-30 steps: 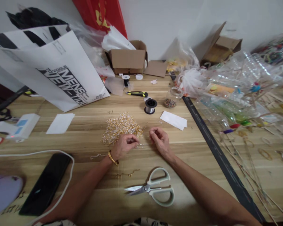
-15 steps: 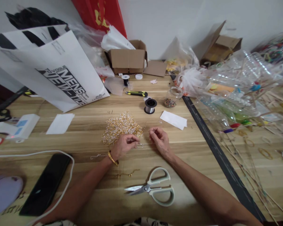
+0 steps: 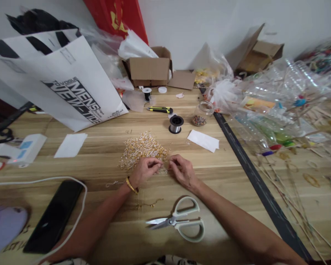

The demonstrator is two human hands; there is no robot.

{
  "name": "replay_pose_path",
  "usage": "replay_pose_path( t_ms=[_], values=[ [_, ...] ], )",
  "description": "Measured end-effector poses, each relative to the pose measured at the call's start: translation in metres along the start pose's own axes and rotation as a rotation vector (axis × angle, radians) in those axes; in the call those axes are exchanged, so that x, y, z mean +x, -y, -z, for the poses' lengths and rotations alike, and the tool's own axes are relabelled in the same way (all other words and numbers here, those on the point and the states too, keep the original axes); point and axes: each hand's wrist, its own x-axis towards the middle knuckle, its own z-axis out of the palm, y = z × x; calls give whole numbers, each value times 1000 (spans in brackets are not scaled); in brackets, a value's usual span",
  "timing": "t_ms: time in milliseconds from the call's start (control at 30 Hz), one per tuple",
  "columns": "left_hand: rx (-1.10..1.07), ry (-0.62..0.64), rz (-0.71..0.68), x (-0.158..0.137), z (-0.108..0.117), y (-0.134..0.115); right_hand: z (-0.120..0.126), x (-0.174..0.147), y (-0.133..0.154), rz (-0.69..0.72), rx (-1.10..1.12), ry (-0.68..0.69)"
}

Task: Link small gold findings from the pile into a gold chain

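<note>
My left hand, with a gold bracelet at the wrist, is pinched at the near edge of a pile of gold and silver beads. Facing it, a small gap away, my right hand is pinched too. What lies between the fingertips is too small to name; a few bright bits show below them. Nearer me lie a short gold chain, a thin silver chain and scissors with pale handles, blades partly apart.
Beyond the beads stand a spool of silver wire, a glass jar of beads and a yellow-black utility knife. White paper lies right of the spool. A phone and white cable are at left; plastic bottles crowd the right.
My right hand has moved left and slightly down, closer to my left hand. The left hand has barely moved.
</note>
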Motion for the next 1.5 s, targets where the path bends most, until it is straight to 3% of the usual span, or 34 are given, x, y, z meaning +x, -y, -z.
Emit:
replay_pose_path(
  t_ms=[167,433,633,967,1233,1500],
  values=[
    [-2,-9,11,0,0,0,0,-1,2,116,-126,55],
    [9,-5,9,1,1,2,-1,-2,4,182,-309,81],
    [7,21,-14,1,0,0,-2,-4,5,143,-370,74],
    [57,63,-64,0,1,4,1,1,1,2,-181,2],
    [176,70,-89,-1,3,6,1,3,1,-45,-100,32],
    [152,67,-93,0,1,5,-1,7,-3,-47,-38,-80]
  ],
)
